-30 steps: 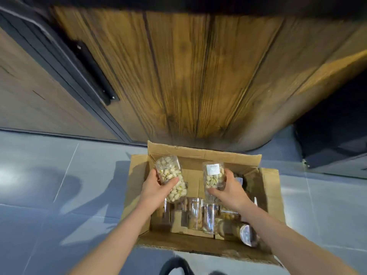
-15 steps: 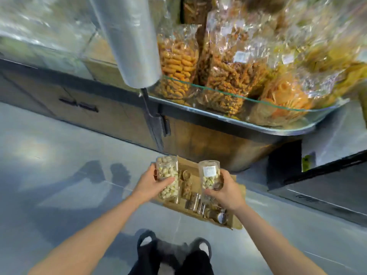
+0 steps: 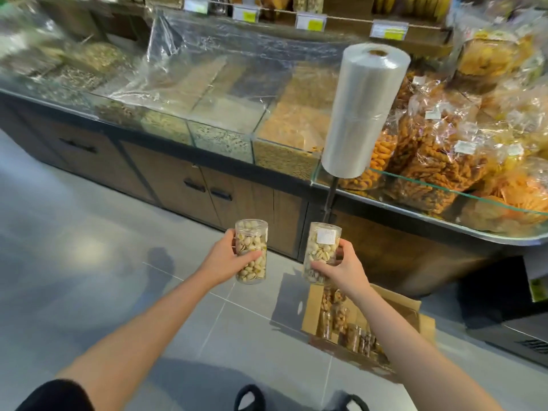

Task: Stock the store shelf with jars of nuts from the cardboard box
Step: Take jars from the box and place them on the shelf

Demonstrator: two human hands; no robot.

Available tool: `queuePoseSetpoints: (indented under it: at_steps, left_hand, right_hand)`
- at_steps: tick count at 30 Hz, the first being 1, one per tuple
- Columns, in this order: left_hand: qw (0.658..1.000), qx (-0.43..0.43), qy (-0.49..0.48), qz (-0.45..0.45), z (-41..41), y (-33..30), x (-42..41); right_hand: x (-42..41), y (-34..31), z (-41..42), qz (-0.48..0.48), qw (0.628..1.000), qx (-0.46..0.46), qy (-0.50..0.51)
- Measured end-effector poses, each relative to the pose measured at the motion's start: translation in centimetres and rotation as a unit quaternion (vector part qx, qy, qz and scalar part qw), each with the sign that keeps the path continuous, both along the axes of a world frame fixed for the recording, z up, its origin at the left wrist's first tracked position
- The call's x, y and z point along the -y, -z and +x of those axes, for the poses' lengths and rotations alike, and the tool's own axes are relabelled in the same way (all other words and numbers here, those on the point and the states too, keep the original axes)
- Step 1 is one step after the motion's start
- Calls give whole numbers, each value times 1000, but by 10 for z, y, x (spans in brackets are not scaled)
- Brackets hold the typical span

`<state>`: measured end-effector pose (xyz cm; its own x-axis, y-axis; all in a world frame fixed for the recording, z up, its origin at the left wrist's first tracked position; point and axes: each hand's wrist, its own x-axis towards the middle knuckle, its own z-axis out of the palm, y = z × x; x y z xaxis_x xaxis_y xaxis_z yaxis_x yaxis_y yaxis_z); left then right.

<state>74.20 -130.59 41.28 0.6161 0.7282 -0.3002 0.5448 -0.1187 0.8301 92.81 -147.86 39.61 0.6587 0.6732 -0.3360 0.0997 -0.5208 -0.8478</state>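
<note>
Clear pistachio jars, left hand [image 3: 224, 260] and right hand [image 3: 344, 266] gripping one each, seemingly raised from cardboard box [image 3: 394, 307]

Bright, even indoor light from above; pale glare patches on grey floor tiles [image 3: 89, 250]; soft dark shadows on floor ahead and under person; sheen on plastic bag roll [image 3: 363, 114] and glass bin fronts [image 3: 222, 140]; motion blur smears upper shelves and left edge; wide-angle bending at frame edges; jars in hands fairly sharp, cardboard box [image 3: 415, 310] softer.
</note>
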Motion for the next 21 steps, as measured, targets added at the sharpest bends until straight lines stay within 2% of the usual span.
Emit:
queuePoseSetpoints:
  at_steps: [5, 9, 21]
  left_hand:
    - [999, 31, -25, 7, -15, -18, -70]
    - [998, 41, -41, 20, 0, -26, -122]
    - [993, 96, -34, 67, 137, -77, -317]
  right_hand:
    - [-71, -16, -18, 7, 1000, 4, -6]
    - [-130, -34, -2, 17, 1000, 15, -20]
    - [-327, -90, 124, 78, 994, 67, -24]
